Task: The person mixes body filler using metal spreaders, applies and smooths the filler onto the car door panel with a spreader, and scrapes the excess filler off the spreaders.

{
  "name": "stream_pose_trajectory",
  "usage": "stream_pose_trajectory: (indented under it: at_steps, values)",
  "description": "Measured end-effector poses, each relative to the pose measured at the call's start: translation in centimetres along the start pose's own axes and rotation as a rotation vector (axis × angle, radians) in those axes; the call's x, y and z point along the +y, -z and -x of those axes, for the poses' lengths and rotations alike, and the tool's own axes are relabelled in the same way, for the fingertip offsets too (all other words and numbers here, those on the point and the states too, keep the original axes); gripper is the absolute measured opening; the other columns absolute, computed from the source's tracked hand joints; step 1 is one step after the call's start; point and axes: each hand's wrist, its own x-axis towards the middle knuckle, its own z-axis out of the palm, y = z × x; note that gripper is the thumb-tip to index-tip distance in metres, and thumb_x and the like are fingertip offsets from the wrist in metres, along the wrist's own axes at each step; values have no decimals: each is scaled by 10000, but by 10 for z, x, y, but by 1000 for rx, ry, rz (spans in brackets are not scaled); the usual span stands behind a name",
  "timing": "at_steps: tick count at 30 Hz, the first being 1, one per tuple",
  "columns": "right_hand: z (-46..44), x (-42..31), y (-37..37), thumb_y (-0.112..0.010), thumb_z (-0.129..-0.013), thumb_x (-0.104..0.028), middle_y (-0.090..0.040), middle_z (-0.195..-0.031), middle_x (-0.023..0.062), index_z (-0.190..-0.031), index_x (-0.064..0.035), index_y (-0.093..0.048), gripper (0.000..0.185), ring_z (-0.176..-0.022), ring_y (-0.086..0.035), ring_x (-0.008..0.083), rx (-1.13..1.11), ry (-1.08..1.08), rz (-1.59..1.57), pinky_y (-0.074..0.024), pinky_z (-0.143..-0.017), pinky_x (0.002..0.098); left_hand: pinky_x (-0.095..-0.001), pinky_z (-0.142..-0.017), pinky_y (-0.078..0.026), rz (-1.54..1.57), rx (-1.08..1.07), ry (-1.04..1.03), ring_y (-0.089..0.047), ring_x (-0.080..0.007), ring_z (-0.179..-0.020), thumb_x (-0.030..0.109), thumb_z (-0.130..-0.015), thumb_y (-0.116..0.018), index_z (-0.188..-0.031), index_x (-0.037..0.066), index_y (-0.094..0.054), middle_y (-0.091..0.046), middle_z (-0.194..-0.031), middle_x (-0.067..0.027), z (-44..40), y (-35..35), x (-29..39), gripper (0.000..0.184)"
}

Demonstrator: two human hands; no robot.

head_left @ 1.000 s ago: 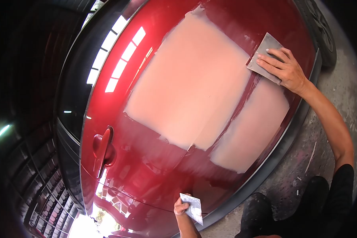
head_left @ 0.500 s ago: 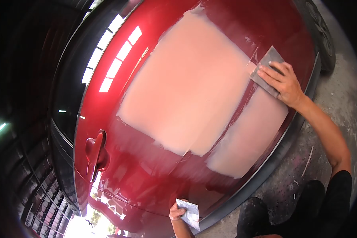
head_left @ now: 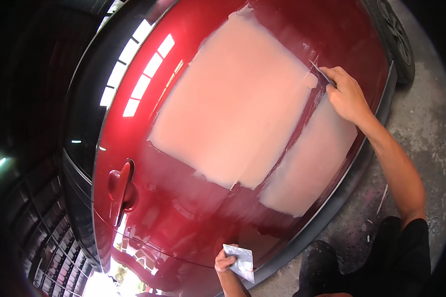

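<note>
In the head view, my right hand (head_left: 346, 96) is closed on a grey filler spreader (head_left: 324, 74), now turned nearly edge-on. Its edge is by the upper right corner of a large pinkish filler patch (head_left: 228, 109) on a red car door (head_left: 183, 198); whether it touches the surface I cannot tell. A second, narrower filler patch (head_left: 307, 163) lies lower on the panel, below my right hand. Near the bottom, my left hand (head_left: 224, 261) grips a flat, pale, smeared plate (head_left: 242, 262), thumb on top, held in front of the door.
A door handle (head_left: 122, 190) projects at the left of the panel. Dark window glass (head_left: 91, 94) borders the door's far side. A wheel (head_left: 399, 34) stands at the upper right. Stained concrete floor (head_left: 423, 109) runs along the right, and my dark-clothed legs (head_left: 322, 267) are at the bottom.
My right hand has tilted the spreader from broad face to edge-on and shifted slightly up and left. A small filler dab now shows at the patch's corner. My left hand has barely moved.
</note>
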Motion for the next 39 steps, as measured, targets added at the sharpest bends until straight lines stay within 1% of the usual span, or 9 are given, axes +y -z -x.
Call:
stream_pose_trajectory:
  at_steps: [6,15,17,22,24,26,28,30,39]
  values:
    - [37,2,-23,-533,-655,64,-545,-1140,82,-1196,-27,-543,549,-1060,-496,276,70,255,114,-367,-911,375,-370,-843,-480,-53,-16,13,-630,-276,-899,58,-666,-693,-1165,-107,-484,-626,-1036,-182,2,-1,2,566]
    - [42,32,30,-635,-539,68,-554,-1193,70,-1184,-37,-558,658,-1114,-491,249,-212,709,260,-352,-923,370,-374,-834,-472,-187,88,93,-622,-280,-900,109,-642,-705,-1163,-104,-484,-624,-1025,-187,1,-2,9,605]
    - [46,22,37,-660,-531,67,-563,-1191,65,-1184,-44,-567,669,-1094,-499,257,56,725,329,-364,-924,382,-390,-858,-461,-188,67,81,-614,-284,-939,96,-647,-695,-1181,-104,-472,-616,-1046,-195,2,1,5,612]
    - [106,-5,5,-618,-637,-7,-547,-1200,137,-1183,-84,-581,553,-1076,-497,313,42,780,378,-380,-907,416,-364,-940,-400,-130,56,165,-556,-249,-1055,94,-689,-699,-1217,-78,-464,-576,-1143,-155,-2,-26,16,603]
    - [133,-21,-10,-603,-685,-53,-544,-1202,147,-1178,-105,-589,496,-1069,-500,311,-35,841,387,-382,-901,422,-352,-935,-401,-115,-106,185,-553,-228,-1052,140,-739,-702,-1222,-68,-462,-578,-1136,-139,-10,-25,18,578]
    - [150,-46,-24,-568,-761,-144,-549,-1195,124,-1170,-161,-602,411,-1048,-508,278,-165,992,333,-385,-887,417,-363,-857,-451,-133,-50,210,-598,-244,-954,126,-678,-736,-1172,-80,-494,-611,-1048,-163,-13,-35,23,587]
    - [155,-62,-41,-556,-773,-159,-550,-1190,114,-1166,-178,-606,397,-1038,-510,262,-127,1054,362,-386,-878,410,-361,-865,-447,-103,-87,210,-596,-241,-962,124,-687,-734,-1167,-77,-500,-611,-1052,-160,-15,-36,22,571]
    - [148,-76,-52,-531,-795,-183,-553,-1179,81,-1154,-196,-616,370,-1037,-508,233,-74,1132,452,-388,-858,397,-339,-931,-408,-85,-253,166,-544,-206,-1058,134,-797,-676,-1209,-59,-485,-581,-1141,-121,-18,-34,19,493]
    - [133,-98,-80,-539,-791,-195,-555,-1178,61,-1169,-208,-616,386,-1043,-505,225,4,1228,526,-378,-856,392,-331,-950,-398,-85,-348,151,-531,-183,-1072,138,-843,-635,-1227,-51,-478,-579,-1151,-112,-20,-36,17,456]
